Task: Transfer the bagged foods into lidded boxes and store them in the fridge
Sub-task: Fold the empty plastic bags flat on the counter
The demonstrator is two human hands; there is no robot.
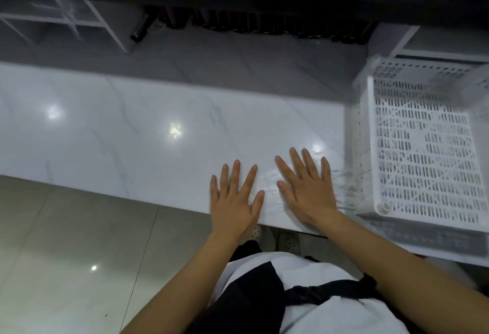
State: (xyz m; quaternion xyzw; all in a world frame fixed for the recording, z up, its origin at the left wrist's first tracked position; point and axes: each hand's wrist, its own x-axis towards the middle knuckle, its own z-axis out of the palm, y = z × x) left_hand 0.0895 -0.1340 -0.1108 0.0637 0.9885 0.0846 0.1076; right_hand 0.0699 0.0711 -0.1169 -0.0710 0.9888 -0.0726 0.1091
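Clear plastic bag flat on marble counter beneath both splayed, pressing grips, left hand, right hand

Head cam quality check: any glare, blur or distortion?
Head view: ceiling-light glare spots on the glossy countertop; motion smear on the white basket, right; wide-angle bending at the edges; both hands, left hand and right hand, stay fairly sharp.
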